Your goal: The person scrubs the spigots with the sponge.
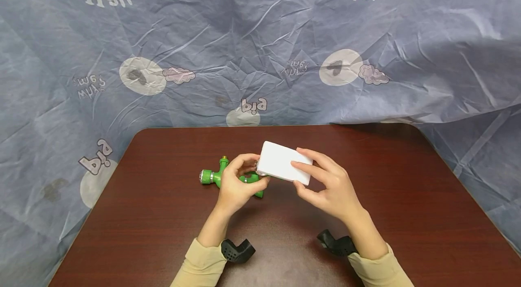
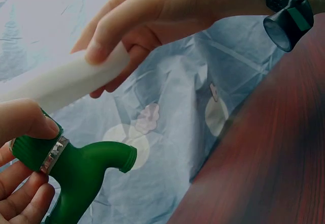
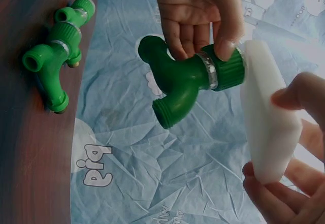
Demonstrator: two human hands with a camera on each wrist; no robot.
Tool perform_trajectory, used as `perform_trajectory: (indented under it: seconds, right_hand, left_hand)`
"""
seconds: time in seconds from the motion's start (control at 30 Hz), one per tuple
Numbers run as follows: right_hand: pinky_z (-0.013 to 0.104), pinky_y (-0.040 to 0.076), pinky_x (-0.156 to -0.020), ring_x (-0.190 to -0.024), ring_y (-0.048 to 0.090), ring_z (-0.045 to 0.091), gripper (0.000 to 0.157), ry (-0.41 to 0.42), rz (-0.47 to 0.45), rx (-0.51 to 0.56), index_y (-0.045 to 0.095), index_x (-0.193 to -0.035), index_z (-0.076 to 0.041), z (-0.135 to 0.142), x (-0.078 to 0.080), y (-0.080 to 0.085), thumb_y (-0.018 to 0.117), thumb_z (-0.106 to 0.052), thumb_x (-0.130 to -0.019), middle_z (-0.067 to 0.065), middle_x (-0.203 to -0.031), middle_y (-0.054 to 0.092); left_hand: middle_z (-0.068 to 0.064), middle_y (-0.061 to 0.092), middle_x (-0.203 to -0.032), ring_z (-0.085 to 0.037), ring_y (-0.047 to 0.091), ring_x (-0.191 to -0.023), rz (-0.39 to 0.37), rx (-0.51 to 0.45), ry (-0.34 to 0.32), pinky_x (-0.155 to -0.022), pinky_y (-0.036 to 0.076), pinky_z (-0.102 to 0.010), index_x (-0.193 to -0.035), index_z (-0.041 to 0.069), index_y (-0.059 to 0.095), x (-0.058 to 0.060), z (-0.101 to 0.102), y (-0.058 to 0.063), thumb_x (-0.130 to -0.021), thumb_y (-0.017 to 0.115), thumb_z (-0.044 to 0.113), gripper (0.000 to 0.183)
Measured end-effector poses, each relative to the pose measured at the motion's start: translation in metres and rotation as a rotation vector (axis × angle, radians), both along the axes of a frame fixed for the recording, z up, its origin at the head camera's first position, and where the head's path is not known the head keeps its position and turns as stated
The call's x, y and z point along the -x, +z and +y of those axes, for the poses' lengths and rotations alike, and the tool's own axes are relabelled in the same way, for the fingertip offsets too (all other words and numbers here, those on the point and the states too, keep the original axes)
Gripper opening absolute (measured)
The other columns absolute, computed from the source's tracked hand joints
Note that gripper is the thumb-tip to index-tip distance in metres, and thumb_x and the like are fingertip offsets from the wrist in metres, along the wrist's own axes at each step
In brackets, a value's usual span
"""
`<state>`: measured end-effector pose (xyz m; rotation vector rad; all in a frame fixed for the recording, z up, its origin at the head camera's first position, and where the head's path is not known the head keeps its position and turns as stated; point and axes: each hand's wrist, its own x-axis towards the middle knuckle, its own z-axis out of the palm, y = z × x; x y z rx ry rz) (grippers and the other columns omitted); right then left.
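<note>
My left hand (image 1: 240, 183) grips the ribbed knob of a green plastic tap (image 3: 175, 76) with a silver ring, held up off the table. Fingers and thumb of my right hand (image 1: 329, 183) pinch a white sponge block (image 1: 282, 162). In the right wrist view, the sponge's flat side meets the end of the tap's knob. The left wrist view shows the tap's curved spout (image 2: 114, 155) pointing away from my left fingers. From the head, the sponge and left hand hide much of the held tap.
More green tapware (image 3: 53, 56) lies on the dark red-brown table (image 1: 163, 232), partly behind my left hand in the head view. Whether it is one piece or two, I cannot tell. A wrinkled blue-grey printed cloth (image 1: 244, 43) hangs behind the table.
</note>
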<state>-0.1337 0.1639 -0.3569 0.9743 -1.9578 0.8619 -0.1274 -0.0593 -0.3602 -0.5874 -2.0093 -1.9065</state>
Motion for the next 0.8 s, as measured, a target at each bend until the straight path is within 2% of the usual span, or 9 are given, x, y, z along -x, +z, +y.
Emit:
perform_trajectory:
  seconds: [0.1, 0.23, 0.3, 0.37, 0.5, 0.63, 0.73, 0.8]
  right_hand:
    - [0.027, 0.046, -0.081, -0.099, 0.060, 0.027, 0.029, -0.065, -0.017, -0.020, 0.072, -0.103, -0.008, 0.002, 0.000, 0.000, 0.062, -0.023, -0.080, 0.014, -0.117, 0.062]
    - [0.035, 0.047, -0.078, -0.100, 0.060, 0.027, 0.030, -0.144, -0.029, 0.011, 0.073, -0.103, -0.008, 0.008, 0.001, 0.001, 0.063, -0.025, -0.080, 0.012, -0.118, 0.062]
    - [0.035, 0.047, -0.078, -0.099, 0.061, 0.027, 0.030, -0.162, -0.033, 0.034, 0.073, -0.103, -0.007, 0.011, 0.002, 0.002, 0.064, -0.024, -0.079, 0.012, -0.117, 0.062]
    - [0.030, 0.047, -0.080, -0.098, 0.061, 0.027, 0.031, -0.170, -0.034, 0.055, 0.073, -0.103, -0.007, 0.013, 0.002, 0.003, 0.065, -0.023, -0.078, 0.013, -0.116, 0.062]
    - [0.020, 0.044, -0.086, -0.098, 0.061, 0.028, 0.031, -0.182, -0.037, 0.084, 0.073, -0.103, -0.007, 0.015, 0.002, 0.004, 0.066, -0.021, -0.076, 0.013, -0.115, 0.063]
    - [0.020, 0.044, -0.087, -0.098, 0.061, 0.027, 0.031, -0.191, -0.037, 0.098, 0.073, -0.102, -0.007, 0.017, 0.002, 0.005, 0.067, -0.020, -0.075, 0.012, -0.115, 0.063]
    - [0.017, 0.043, -0.089, -0.098, 0.061, 0.027, 0.031, -0.195, -0.043, 0.100, 0.073, -0.103, -0.007, 0.018, 0.002, 0.005, 0.067, -0.020, -0.075, 0.012, -0.115, 0.063]
    - [0.015, 0.042, -0.090, -0.098, 0.061, 0.027, 0.032, -0.198, -0.048, 0.101, 0.073, -0.103, -0.007, 0.019, 0.003, 0.005, 0.067, -0.020, -0.075, 0.012, -0.116, 0.063]
  left_hand:
    - [-0.019, 0.062, -0.099, -0.020, 0.062, -0.087, 0.023, 0.026, 0.004, -0.074, 0.053, -0.040, -0.106, -0.008, 0.062, -0.001, 0.000, 0.000, -0.065, 0.076, -0.013, 0.044]
    - [-0.018, 0.060, -0.096, -0.018, 0.062, -0.087, 0.054, 0.043, 0.010, -0.069, 0.052, -0.028, -0.110, -0.008, 0.063, -0.001, -0.001, 0.000, -0.065, 0.075, -0.014, 0.047]
    - [-0.017, 0.059, -0.094, -0.019, 0.062, -0.086, 0.075, 0.048, 0.009, -0.068, 0.053, -0.029, -0.110, -0.007, 0.064, 0.000, -0.003, 0.001, -0.065, 0.075, -0.014, 0.048]
    - [-0.016, 0.060, -0.093, -0.020, 0.062, -0.086, 0.102, 0.057, 0.020, -0.067, 0.055, -0.031, -0.110, -0.006, 0.065, 0.002, -0.006, 0.001, -0.064, 0.075, -0.014, 0.047]
    - [-0.015, 0.064, -0.092, -0.026, 0.059, -0.081, 0.142, 0.119, 0.113, -0.064, 0.053, -0.027, -0.103, -0.004, 0.066, 0.005, -0.015, 0.003, -0.062, 0.076, -0.012, 0.043]
    - [-0.015, 0.066, -0.089, -0.028, 0.057, -0.076, 0.124, 0.176, 0.239, -0.063, 0.049, -0.022, -0.100, -0.003, 0.066, 0.008, -0.029, 0.005, -0.062, 0.076, -0.011, 0.039]
    - [-0.017, 0.066, -0.092, -0.030, 0.058, -0.075, 0.103, 0.161, 0.300, -0.063, 0.049, -0.023, -0.101, -0.005, 0.065, 0.012, -0.041, 0.002, -0.063, 0.073, -0.012, 0.039]
    - [-0.017, 0.067, -0.097, -0.028, 0.060, -0.076, 0.092, 0.132, 0.341, -0.065, 0.051, -0.025, -0.102, -0.005, 0.064, 0.019, -0.052, -0.006, -0.064, 0.071, -0.014, 0.040]
